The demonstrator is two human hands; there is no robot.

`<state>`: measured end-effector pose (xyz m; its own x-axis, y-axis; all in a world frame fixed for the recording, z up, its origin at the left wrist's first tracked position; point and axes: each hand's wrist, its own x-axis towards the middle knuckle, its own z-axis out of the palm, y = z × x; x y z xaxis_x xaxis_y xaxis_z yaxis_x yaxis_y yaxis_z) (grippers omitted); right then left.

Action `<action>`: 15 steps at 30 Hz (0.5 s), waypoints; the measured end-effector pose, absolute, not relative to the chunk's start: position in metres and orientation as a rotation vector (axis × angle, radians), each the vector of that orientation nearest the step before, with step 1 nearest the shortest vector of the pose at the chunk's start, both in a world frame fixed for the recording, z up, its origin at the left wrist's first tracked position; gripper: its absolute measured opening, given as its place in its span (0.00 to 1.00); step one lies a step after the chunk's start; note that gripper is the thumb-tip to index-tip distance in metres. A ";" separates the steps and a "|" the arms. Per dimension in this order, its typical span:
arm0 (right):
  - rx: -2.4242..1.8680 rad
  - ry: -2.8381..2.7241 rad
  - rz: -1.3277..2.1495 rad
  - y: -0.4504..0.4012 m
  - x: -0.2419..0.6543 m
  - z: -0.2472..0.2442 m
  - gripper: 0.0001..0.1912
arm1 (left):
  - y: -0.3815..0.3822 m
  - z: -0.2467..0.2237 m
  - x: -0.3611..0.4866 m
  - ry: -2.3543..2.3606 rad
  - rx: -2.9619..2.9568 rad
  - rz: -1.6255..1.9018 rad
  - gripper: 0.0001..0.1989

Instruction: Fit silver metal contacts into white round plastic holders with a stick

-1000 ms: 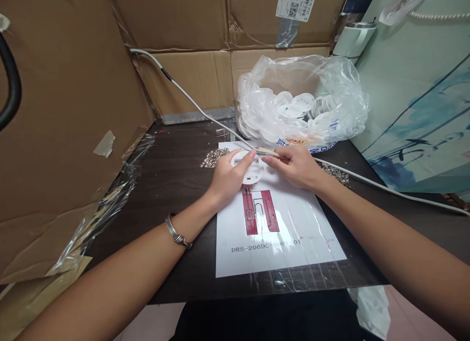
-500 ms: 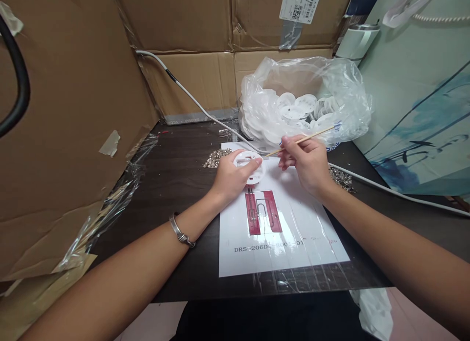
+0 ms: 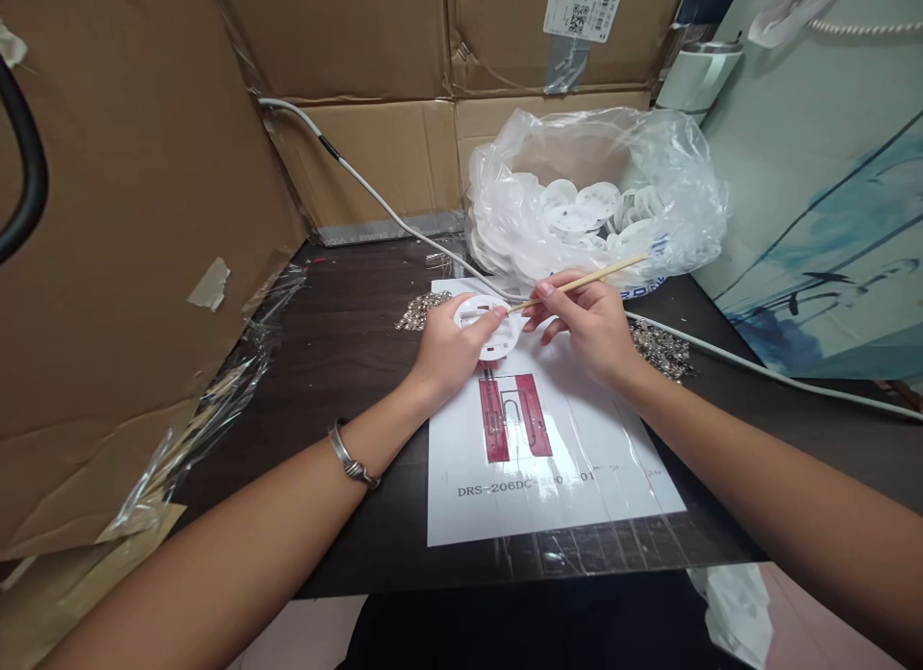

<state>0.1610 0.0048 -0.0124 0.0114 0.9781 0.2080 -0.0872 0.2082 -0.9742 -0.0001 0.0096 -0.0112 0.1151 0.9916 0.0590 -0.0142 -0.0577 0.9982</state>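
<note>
A round white plastic disc (image 3: 497, 341) with small slots is held by my left hand (image 3: 453, 341), its thumb lying across the disc's face. My right hand (image 3: 583, 324) pinches a thin wooden stick (image 3: 612, 267), whose lower tip is at the disc's right edge, close to my left thumb. Under both hands lies a white printed sheet (image 3: 461, 516) with a red drawing (image 3: 532, 415). Small metal parts (image 3: 418, 311) are heaped left of my left hand, and another metal heap (image 3: 661, 351) is beside my right wrist.
Behind my hands, a clear plastic bag (image 3: 505, 209) holds several white discs (image 3: 577, 218). A grey cable (image 3: 389, 209) crosses the dark table (image 3: 338, 314). Cardboard walls (image 3: 144, 170) rise at the left and back. A white cup (image 3: 698, 79) stands at the back right.
My right hand has moved left toward the disc, bringing the stick's tip to its edge. More of the right metal heap shows. My left hand still holds the disc, and the view has shifted slightly.
</note>
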 end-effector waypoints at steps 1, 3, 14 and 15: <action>-0.998 -1.244 1.087 0.005 0.161 -0.012 0.13 | 0.010 -0.012 0.000 1.088 1.304 1.170 0.09; -1.014 -1.254 1.085 0.004 0.161 -0.013 0.12 | 0.010 -0.013 0.000 1.091 1.323 1.162 0.09; -1.076 -1.133 1.291 0.003 0.156 -0.017 0.13 | 0.010 -0.014 -0.001 1.289 1.584 1.117 0.10; -1.084 -1.126 1.298 0.003 0.156 -0.018 0.13 | 0.010 -0.015 -0.001 1.318 1.626 1.111 0.11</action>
<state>0.1558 0.0032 -0.0177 -0.0332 0.9994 0.0037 -0.1451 -0.0011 -0.9894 -0.0010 0.0097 -0.0145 0.0914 0.9822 0.1640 0.3284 -0.1852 0.9262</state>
